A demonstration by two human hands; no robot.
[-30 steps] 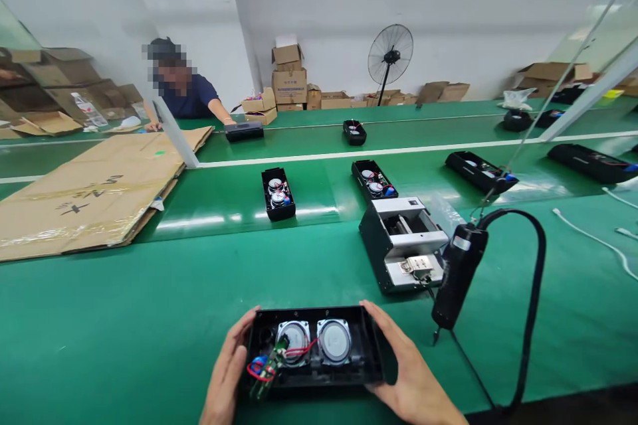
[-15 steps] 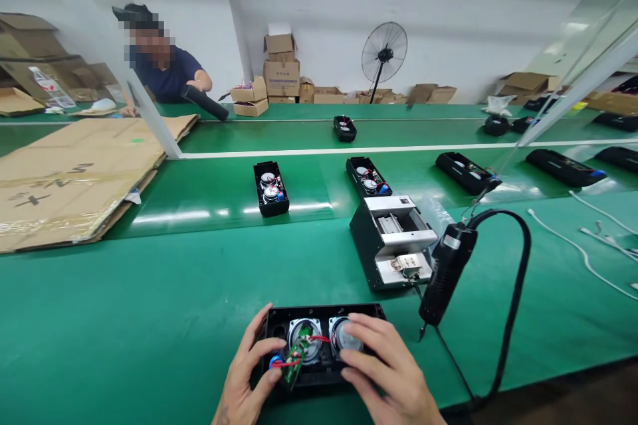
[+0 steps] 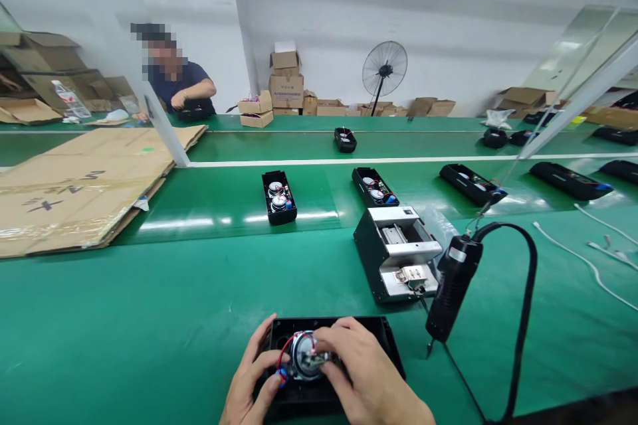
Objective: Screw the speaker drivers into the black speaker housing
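Note:
In front of me on the green bench lies an open black speaker housing [image 3: 299, 398]. Inside it, a round speaker driver [image 3: 302, 353] faces up. My left hand [image 3: 256, 372] steadies the housing's left end, its thumb and forefinger closed on a small blue cylindrical part [image 3: 282, 378] with a red wire. My right hand [image 3: 366, 372] reaches over the housing and covers the second driver. Its thumb and forefinger pinch a small circuit board [image 3: 319, 358], tilted above the visible driver; most of the board is blurred or hidden.
An electric screwdriver [image 3: 453, 289] hangs to the right, beside a metal-and-black screw feeder [image 3: 399, 255]. Several open speaker housings [image 3: 279, 198] lie on the belt beyond. Flattened cardboard [image 3: 90, 186] covers the left. A co-worker [image 3: 187, 89] handles a dark housing opposite. White cables [image 3: 583, 259] lie at right.
My right hand has moved left from the right-hand driver and now pinches the circuit board, which has tilted up from lying flat. The co-worker's dark object has been drawn closer to the body.

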